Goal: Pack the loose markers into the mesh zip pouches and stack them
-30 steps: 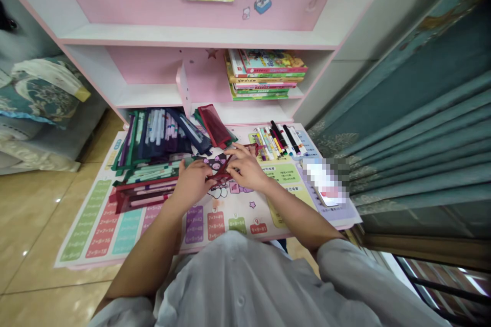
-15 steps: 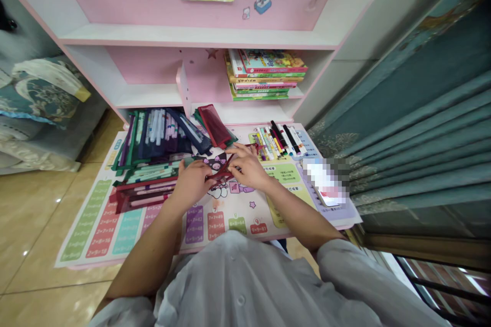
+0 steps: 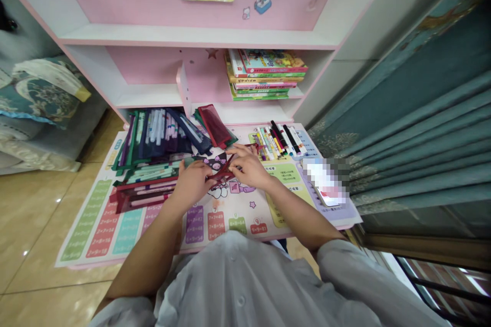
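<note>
Both my hands meet over the middle of the desk mat at a dark red mesh pouch [image 3: 226, 172]. My left hand [image 3: 194, 180] pinches its near left end between thumb and fingers. The fingers of my right hand [image 3: 247, 166] are bent onto the pouch's right part, gripping it. Left of my hands lie filled pouches: a red one [image 3: 149, 196] with pens, a green one [image 3: 153, 172] and dark blue ones [image 3: 161, 135]. Another red pouch [image 3: 215, 125] lies flat on green ones behind my hands. Several loose markers [image 3: 282, 139] lie in a row at the right.
A phone [image 3: 324, 182] lies on the right of the printed desk mat [image 3: 233, 227]. Behind the desk stands a pink and white shelf [image 3: 199, 36] with a stack of books [image 3: 266, 75]. A curtain [image 3: 414, 133] hangs at the right, and a sofa [image 3: 42, 92] stands at the left.
</note>
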`<state>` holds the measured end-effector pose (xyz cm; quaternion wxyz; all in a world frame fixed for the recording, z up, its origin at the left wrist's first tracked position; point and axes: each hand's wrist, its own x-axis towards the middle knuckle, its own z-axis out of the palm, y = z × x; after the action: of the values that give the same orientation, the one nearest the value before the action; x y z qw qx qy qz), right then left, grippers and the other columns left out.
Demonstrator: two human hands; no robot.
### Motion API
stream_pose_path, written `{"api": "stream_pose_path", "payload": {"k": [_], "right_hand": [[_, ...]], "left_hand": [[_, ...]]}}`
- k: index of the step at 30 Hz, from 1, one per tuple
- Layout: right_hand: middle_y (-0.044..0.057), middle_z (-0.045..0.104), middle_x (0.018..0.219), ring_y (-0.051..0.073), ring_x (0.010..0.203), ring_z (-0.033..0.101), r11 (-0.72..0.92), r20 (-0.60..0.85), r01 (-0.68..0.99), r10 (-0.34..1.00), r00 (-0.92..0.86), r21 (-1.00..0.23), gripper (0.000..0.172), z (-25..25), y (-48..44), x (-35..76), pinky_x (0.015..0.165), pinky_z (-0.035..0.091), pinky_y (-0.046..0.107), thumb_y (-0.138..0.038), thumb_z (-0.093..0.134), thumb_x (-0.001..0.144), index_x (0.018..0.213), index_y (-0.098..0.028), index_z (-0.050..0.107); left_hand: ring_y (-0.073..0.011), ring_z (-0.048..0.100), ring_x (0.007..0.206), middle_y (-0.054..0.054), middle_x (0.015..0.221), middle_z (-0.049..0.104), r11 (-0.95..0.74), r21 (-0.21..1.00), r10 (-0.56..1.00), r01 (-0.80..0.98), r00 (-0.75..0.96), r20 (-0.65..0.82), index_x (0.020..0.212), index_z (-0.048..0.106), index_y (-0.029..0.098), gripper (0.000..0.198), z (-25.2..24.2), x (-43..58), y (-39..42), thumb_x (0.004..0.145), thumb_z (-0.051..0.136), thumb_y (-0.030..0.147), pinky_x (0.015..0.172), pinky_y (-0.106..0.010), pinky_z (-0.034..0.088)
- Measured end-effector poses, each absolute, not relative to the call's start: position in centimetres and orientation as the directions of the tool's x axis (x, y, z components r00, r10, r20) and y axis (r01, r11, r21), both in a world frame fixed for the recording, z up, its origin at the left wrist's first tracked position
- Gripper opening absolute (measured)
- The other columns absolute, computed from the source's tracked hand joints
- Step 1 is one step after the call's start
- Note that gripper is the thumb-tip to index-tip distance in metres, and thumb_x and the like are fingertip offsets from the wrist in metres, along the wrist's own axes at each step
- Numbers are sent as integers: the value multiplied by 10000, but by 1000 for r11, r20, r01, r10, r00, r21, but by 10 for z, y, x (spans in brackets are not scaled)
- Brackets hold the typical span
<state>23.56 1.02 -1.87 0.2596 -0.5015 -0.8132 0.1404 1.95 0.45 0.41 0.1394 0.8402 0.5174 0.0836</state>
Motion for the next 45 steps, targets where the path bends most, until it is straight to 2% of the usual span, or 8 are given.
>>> {"api": "stream_pose_path", "payload": {"k": [6, 14, 35, 45], "right_hand": [[49, 650, 1276, 340, 1333, 444, 446, 278, 748, 894, -350, -492, 196, -18, 12, 238, 1093, 165, 699, -197, 581, 822, 660, -209, 690], [53, 663, 1244, 344, 1324, 448, 435, 269, 754, 900, -344, -492, 202, -16, 13, 241, 1080, 183, 698, -204, 576, 825, 659, -208, 692], [44, 680, 1206, 340, 1305, 471, 417, 273, 770, 907, -320, -482, 192, -16, 16, 246, 1118, 121, 679, -209, 600, 816, 655, -223, 704], [45, 688, 1194, 340, 1290, 483, 398, 281, 789, 913, -294, -469, 184, -17, 20, 253, 1101, 149, 673, -196, 612, 810, 649, -212, 700]], "left_hand": [[-303, 596, 1141, -68, 946, 734, -421, 326, 895, 847, 446, -5, 764, 676, 218, 69, 3, 18, 5, 797, 637, 263, 1109, -612, 240], [-304, 596, 1129, -72, 965, 733, -410, 320, 898, 854, 440, -22, 754, 668, 218, 87, 3, 18, 6, 806, 633, 279, 1096, -630, 228], [-296, 632, 1027, -67, 928, 715, -411, 309, 901, 858, 435, -8, 749, 675, 215, 111, 5, 19, 5, 803, 624, 297, 1076, -599, 276], [-277, 628, 1001, -64, 917, 708, -404, 302, 903, 864, 429, -17, 745, 662, 207, 137, 5, 18, 5, 821, 608, 306, 1064, -600, 276]]}}
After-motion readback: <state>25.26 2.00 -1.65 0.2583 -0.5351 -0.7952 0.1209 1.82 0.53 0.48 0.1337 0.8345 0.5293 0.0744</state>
